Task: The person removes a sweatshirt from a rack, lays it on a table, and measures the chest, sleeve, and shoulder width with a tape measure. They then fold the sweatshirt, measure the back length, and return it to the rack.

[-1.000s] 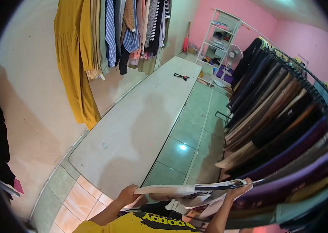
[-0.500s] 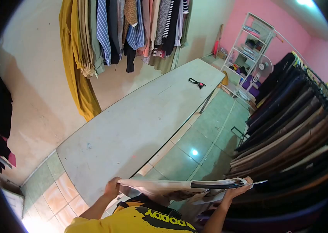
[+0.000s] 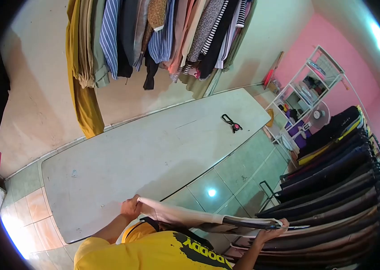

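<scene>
A pale cream garment (image 3: 181,212) is stretched between my two hands in front of my yellow shirt. My left hand (image 3: 131,207) is closed on one end of it, above the near edge of the table. At the other end my right hand (image 3: 273,231) grips its edge, beside the hanging clothes. A dark strip (image 3: 244,222) runs along the garment's edge near my right hand. Something thin and shiny (image 3: 302,227) sticks out past those fingers; I cannot make out what it is. The garment's lower part is mostly hidden by my body and arm.
A long white table (image 3: 118,166) stretches away, with a black strap-like item (image 3: 232,123) at its far end. Clothes (image 3: 154,40) hang along the wall. Dark trousers (image 3: 324,193) crowd a rack on the right. Behind stand a white shelf (image 3: 302,90) and a fan (image 3: 318,114).
My view has turned, so the table lies flatter and the shelf and rack sit lower in view. Both hands still hold the garment, which now slopes down more toward my right hand.
</scene>
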The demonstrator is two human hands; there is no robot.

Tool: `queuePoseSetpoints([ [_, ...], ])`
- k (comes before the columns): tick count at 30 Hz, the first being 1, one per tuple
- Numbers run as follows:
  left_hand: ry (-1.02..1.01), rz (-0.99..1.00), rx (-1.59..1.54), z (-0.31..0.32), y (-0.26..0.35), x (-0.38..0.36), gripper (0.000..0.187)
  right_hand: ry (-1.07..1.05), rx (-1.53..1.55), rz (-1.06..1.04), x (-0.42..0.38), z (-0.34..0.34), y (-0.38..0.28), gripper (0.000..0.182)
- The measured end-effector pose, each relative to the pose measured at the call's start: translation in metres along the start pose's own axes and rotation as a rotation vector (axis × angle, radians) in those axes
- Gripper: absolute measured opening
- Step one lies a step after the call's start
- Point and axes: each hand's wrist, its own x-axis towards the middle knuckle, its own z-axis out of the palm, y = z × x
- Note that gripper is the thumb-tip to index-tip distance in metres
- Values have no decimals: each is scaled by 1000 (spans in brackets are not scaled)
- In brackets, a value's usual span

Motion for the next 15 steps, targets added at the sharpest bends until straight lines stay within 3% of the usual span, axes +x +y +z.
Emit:
queuePoseSetpoints([
  [3, 34, 20, 156, 5, 5, 5, 16, 47, -49, -149, 11, 33, 16, 62],
  [4, 60, 32, 207, 7, 3, 4, 17, 21, -11, -195, 20, 40, 9, 42],
  [8, 165, 85, 267, 10, -7, -17, 18, -31, 65, -165, 41, 98, 15, 58],
  [10, 255, 54, 269, 15, -7, -26, 18, -41, 199, -226, 55, 133, 10, 57],
  [11, 340, 5, 290, 17, -6, -31, 17, 62, 234, -276, 64, 154, -3, 54],
  [15, 600, -89, 420, 26, -3, -44, 17, -60, 306, -322, 104, 234, -18, 58],
])
